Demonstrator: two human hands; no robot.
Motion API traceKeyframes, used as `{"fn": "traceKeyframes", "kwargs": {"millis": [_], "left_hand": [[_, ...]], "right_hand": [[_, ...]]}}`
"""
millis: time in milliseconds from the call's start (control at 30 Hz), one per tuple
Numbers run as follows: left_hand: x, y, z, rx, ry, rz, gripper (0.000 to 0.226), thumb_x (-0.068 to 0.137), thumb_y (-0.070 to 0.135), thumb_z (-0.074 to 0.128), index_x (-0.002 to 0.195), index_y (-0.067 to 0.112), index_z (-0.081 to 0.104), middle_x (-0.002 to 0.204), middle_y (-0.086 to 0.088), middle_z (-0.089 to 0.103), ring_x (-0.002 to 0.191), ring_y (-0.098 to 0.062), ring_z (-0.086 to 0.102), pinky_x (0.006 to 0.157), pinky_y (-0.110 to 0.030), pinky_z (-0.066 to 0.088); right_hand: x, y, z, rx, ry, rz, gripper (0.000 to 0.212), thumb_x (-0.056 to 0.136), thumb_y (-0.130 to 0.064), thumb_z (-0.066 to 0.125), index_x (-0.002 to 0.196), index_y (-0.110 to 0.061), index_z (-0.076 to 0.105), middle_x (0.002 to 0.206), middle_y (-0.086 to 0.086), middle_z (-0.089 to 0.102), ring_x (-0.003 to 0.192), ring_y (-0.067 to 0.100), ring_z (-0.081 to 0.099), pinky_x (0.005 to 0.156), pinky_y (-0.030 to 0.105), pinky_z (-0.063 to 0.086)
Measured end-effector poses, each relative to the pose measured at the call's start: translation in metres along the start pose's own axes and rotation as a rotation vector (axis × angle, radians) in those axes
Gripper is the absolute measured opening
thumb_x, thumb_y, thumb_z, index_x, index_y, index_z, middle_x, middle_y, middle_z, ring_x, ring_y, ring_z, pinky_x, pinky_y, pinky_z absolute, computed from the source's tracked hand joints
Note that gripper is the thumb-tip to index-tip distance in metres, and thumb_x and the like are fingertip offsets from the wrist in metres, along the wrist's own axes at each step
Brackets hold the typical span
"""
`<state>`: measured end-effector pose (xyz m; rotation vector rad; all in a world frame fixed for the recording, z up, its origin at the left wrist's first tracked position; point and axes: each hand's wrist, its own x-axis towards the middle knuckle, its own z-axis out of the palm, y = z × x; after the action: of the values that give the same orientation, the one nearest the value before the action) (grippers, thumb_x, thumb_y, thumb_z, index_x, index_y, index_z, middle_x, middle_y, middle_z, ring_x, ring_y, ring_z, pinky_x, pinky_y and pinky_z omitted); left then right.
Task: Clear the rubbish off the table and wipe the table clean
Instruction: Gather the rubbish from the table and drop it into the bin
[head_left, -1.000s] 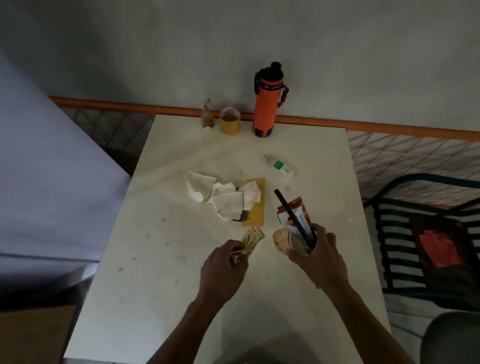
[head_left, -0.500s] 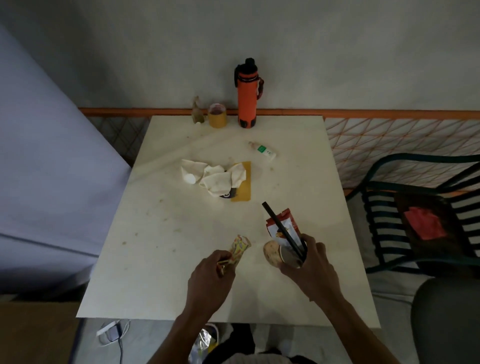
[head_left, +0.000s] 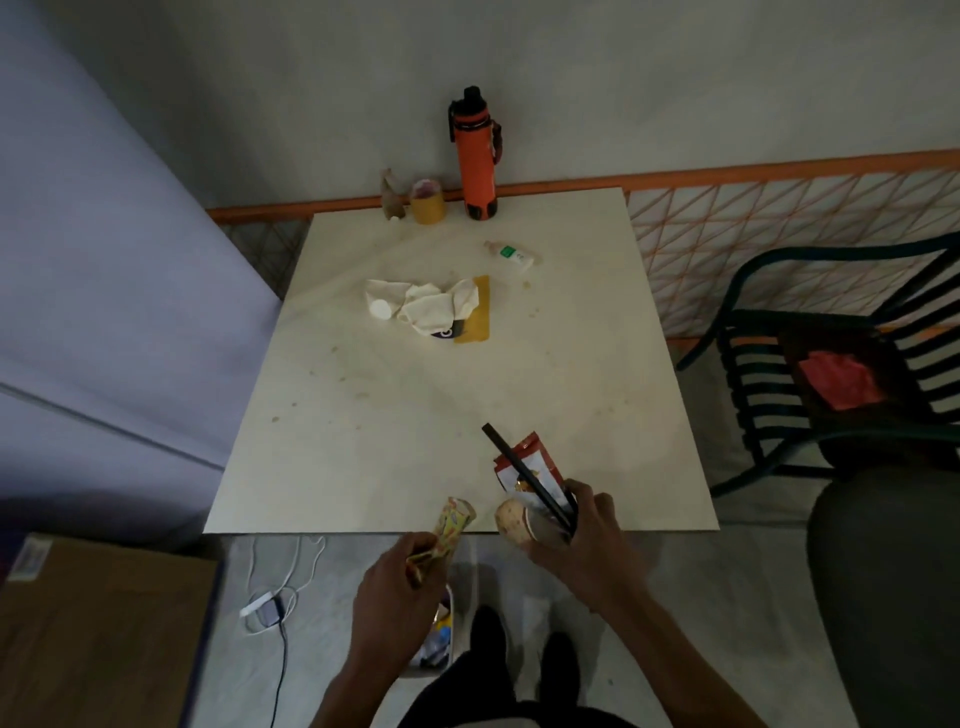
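I am standing at the near edge of a pale, stained table (head_left: 395, 467), looking down at both my hands. My left hand (head_left: 402, 592) is curled round the lower end of a yellow wrapper (head_left: 453, 526), which sticks up over the table edge. My right hand (head_left: 582, 540) grips a bundle: a paper cup (head_left: 517, 519) on its side, a red packet (head_left: 530, 465) and a black straw (head_left: 524, 475) slanting up and away from me. Both hands sit just off the near edge, over the floor.

Below my left hand, by my feet, is what looks like a small bin (head_left: 439, 644) with rubbish in it; it is partly hidden.

Rubbish remains on the table: crumpled tissues (head_left: 426, 306) on a yellow cloth (head_left: 477, 317) near the middle, and a small tube (head_left: 511, 253) lying beyond them. An orange bottle (head_left: 475, 156), a tape roll (head_left: 427, 201) and a small brown figure (head_left: 392, 195) stand along the far edge.

I judge I am mid-clearing, carrying this load to the bin. Next I would need to lower both hands over it and let go, then return for the tissues. Wiping has not begun.
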<state>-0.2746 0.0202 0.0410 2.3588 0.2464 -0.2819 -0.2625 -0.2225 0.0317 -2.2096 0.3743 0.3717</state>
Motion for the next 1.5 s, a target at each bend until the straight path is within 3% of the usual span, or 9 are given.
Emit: {"fn": "traceKeyframes", "kwargs": {"millis": [333, 467, 633, 733, 833, 967, 1100, 1300, 1500], "left_hand": [[-0.034, -0.074, -0.035, -0.007, -0.008, -0.030, 0.015, 0.089, 0.041, 0.067, 0.103, 0.040, 0.064, 0.086, 0.013, 0.071, 0.074, -0.004, 0.066, 0.065, -0.027, 0.052], [-0.047, -0.111, -0.059, -0.038, -0.053, 0.009, 0.012, 0.089, 0.035, 0.067, 0.100, 0.041, 0.064, 0.084, 0.013, 0.071, 0.074, -0.005, 0.065, 0.061, -0.023, 0.045], [-0.056, -0.164, -0.095, -0.014, -0.099, 0.026, 0.012, 0.091, 0.040, 0.068, 0.102, 0.044, 0.063, 0.080, 0.015, 0.069, 0.067, -0.003, 0.062, 0.057, -0.022, 0.042], [-0.061, -0.190, -0.114, -0.017, -0.101, 0.003, 0.011, 0.090, 0.042, 0.069, 0.098, 0.042, 0.062, 0.077, 0.015, 0.068, 0.067, -0.004, 0.061, 0.059, -0.027, 0.046], [-0.064, -0.208, -0.124, -0.014, -0.092, -0.004, 0.008, 0.090, 0.043, 0.069, 0.094, 0.040, 0.063, 0.068, 0.013, 0.064, 0.060, -0.004, 0.058, 0.056, -0.029, 0.044], [-0.080, -0.215, -0.121, -0.030, -0.109, -0.043, 0.009, 0.089, 0.046, 0.068, 0.092, 0.039, 0.064, 0.068, 0.014, 0.066, 0.062, -0.008, 0.061, 0.059, -0.032, 0.047], [-0.098, -0.214, -0.111, -0.023, -0.155, -0.060, 0.006, 0.088, 0.041, 0.069, 0.091, 0.040, 0.064, 0.066, 0.010, 0.067, 0.058, -0.010, 0.062, 0.060, -0.035, 0.049], [-0.125, -0.203, -0.103, 0.038, -0.193, -0.067, 0.015, 0.088, 0.027, 0.071, 0.088, 0.040, 0.064, 0.071, 0.020, 0.068, 0.062, -0.004, 0.062, 0.059, -0.031, 0.047], [-0.143, -0.200, -0.098, 0.051, -0.211, -0.081, 0.018, 0.087, 0.022, 0.070, 0.088, 0.039, 0.064, 0.072, 0.025, 0.067, 0.067, 0.002, 0.062, 0.059, -0.028, 0.046]], "right_hand": [[-0.046, -0.025, 0.066, -0.039, -0.005, -0.007, 0.079, 0.061, -0.066, 0.067, 0.129, -0.040, 0.035, 0.114, -0.008, 0.044, 0.088, 0.011, 0.061, 0.074, 0.035, 0.058], [-0.075, -0.043, 0.104, -0.051, -0.009, 0.052, 0.079, 0.063, -0.063, 0.072, 0.130, -0.039, 0.038, 0.116, -0.007, 0.044, 0.089, 0.011, 0.057, 0.066, 0.021, 0.045], [-0.115, -0.060, 0.161, -0.028, -0.024, 0.171, 0.081, 0.066, -0.054, 0.077, 0.134, -0.038, 0.037, 0.113, -0.012, 0.039, 0.095, 0.013, 0.054, 0.077, 0.029, 0.044], [-0.136, -0.061, 0.187, -0.027, -0.045, 0.251, 0.090, 0.065, -0.060, 0.074, 0.140, -0.036, 0.031, 0.127, -0.006, 0.043, 0.109, 0.021, 0.059, 0.088, 0.038, 0.050], [-0.154, -0.059, 0.197, -0.021, -0.060, 0.276, 0.091, 0.066, -0.060, 0.075, 0.142, -0.035, 0.030, 0.129, -0.005, 0.041, 0.109, 0.020, 0.060, 0.089, 0.036, 0.050], [-0.176, -0.048, 0.200, -0.002, -0.058, 0.292, 0.088, 0.064, -0.063, 0.074, 0.136, -0.039, 0.031, 0.123, -0.009, 0.040, 0.099, 0.015, 0.062, 0.084, 0.032, 0.050], [-0.191, -0.035, 0.204, 0.018, -0.045, 0.287, 0.087, 0.064, -0.063, 0.073, 0.135, -0.040, 0.029, 0.119, -0.010, 0.039, 0.098, 0.015, 0.061, 0.086, 0.036, 0.053], [-0.209, -0.016, 0.210, 0.100, -0.049, 0.295, 0.086, 0.065, -0.059, 0.078, 0.136, -0.036, 0.033, 0.123, -0.006, 0.039, 0.093, 0.014, 0.057, 0.074, 0.027, 0.044], [-0.227, 0.000, 0.222, 0.124, -0.085, 0.334, 0.083, 0.062, -0.062, 0.076, 0.131, -0.037, 0.037, 0.115, -0.006, 0.043, 0.094, 0.018, 0.059, 0.077, 0.032, 0.045]]}}
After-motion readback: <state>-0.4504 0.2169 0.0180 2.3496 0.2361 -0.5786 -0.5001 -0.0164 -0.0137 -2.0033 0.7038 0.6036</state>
